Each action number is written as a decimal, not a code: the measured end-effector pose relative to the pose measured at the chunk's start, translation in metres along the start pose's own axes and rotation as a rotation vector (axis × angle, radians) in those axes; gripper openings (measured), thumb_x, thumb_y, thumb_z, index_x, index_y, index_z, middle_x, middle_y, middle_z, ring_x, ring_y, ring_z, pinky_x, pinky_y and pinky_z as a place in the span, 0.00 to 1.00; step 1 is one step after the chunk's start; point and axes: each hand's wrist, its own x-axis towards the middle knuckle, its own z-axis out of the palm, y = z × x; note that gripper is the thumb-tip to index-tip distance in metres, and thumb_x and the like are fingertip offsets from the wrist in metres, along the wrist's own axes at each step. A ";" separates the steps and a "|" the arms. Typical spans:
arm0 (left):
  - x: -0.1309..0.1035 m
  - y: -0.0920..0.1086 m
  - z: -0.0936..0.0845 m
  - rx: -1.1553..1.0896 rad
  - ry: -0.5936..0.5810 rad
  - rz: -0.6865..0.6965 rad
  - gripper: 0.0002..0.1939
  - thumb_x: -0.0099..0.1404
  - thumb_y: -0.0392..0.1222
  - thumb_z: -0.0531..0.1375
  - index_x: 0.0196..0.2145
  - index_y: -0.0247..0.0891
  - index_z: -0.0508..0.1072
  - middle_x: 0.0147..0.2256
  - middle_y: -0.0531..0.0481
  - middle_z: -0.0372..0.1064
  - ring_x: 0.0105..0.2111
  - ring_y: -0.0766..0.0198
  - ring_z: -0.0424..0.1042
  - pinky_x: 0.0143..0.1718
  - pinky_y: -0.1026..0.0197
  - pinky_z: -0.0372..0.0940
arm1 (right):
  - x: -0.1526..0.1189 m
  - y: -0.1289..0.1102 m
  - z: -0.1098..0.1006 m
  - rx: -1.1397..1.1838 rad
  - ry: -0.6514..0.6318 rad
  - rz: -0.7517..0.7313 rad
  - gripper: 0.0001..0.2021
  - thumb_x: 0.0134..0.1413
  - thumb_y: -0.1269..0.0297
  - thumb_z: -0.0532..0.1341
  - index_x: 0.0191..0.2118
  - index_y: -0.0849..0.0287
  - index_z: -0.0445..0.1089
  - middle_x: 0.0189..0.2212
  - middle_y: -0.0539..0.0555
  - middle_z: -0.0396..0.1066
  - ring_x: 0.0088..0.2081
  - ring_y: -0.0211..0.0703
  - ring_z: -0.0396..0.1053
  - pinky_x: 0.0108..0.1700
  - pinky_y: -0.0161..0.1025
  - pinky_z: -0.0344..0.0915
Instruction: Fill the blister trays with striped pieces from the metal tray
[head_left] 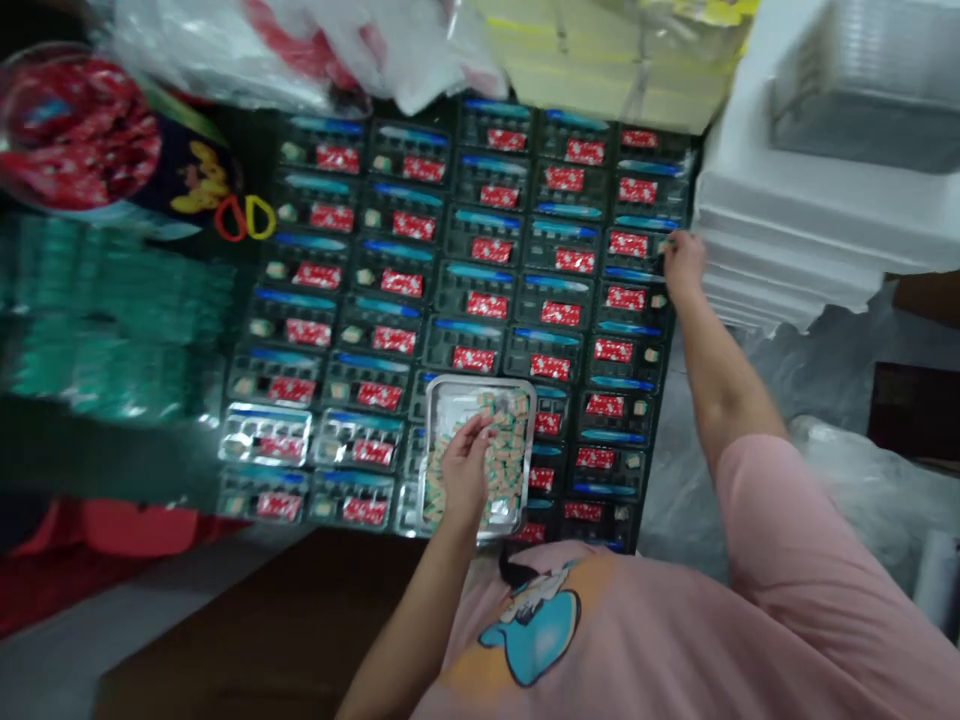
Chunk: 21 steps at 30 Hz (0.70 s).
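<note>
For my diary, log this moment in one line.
Left grip: over beige blocks in rectangular tray | Right grip: at compartment tray, rightmost column

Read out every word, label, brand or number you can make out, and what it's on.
No text is readable.
Round tub: yellow markings, too blurred to read.
Red packets: white specks, too small and blurred to read.
Pink shirt: cartoon print, no readable words.

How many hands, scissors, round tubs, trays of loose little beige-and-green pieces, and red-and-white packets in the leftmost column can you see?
Hands, left hand and right hand: 2
Scissors: 1
Round tub: 1
Tray of loose beige-and-green pieces: 1
Red-and-white packets, leftmost column: 7
Total: 12
</note>
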 end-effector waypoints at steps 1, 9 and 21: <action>0.001 0.000 -0.004 -0.012 0.019 0.002 0.23 0.53 0.47 0.70 0.46 0.39 0.77 0.43 0.44 0.76 0.40 0.62 0.75 0.49 0.57 0.66 | -0.004 -0.002 -0.003 0.015 0.018 -0.038 0.14 0.62 0.71 0.52 0.46 0.66 0.73 0.41 0.63 0.71 0.42 0.48 0.68 0.50 0.47 0.63; 0.019 -0.004 -0.050 -0.043 0.146 0.028 0.19 0.52 0.44 0.69 0.42 0.37 0.78 0.39 0.46 0.76 0.36 0.63 0.73 0.45 0.58 0.65 | -0.148 -0.081 0.009 0.293 -0.370 -0.414 0.10 0.57 0.71 0.60 0.43 0.60 0.76 0.37 0.57 0.76 0.39 0.43 0.72 0.46 0.41 0.67; 0.027 0.001 -0.055 -0.151 -0.010 -0.008 0.15 0.52 0.37 0.68 0.40 0.37 0.79 0.36 0.48 0.76 0.34 0.64 0.72 0.45 0.59 0.65 | -0.321 -0.202 0.077 -0.231 -0.666 -0.422 0.14 0.64 0.62 0.56 0.46 0.63 0.75 0.44 0.65 0.76 0.44 0.51 0.74 0.46 0.41 0.66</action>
